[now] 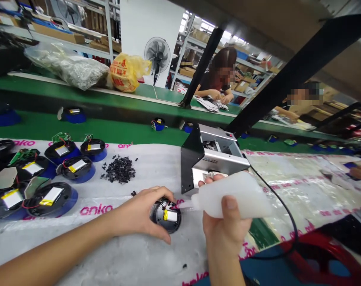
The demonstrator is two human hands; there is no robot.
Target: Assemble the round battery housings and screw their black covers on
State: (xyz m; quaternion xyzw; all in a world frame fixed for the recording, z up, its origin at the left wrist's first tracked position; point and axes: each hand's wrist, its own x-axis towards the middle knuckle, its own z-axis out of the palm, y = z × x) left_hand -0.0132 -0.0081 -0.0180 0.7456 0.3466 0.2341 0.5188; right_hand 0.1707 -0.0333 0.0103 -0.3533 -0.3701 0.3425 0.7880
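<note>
My left hand (138, 214) is wrapped round a round black device (166, 216) that lies open on the white foam sheet (150, 167), with a silver battery and a yellow tab showing inside. My right hand (224, 226) grips a translucent white squeeze bottle (230, 194) lying sideways. Its nozzle tip touches the inside of the device near the red wire.
Several open round devices (53, 196) with batteries lie at the left. A heap of small black parts (119, 170) lies mid-table. A black and silver machine (211, 157) with a black cable stands behind my hands. A green conveyor (109, 131) runs beyond, with bags and two seated people. Another hand (360, 172) shows at far right.
</note>
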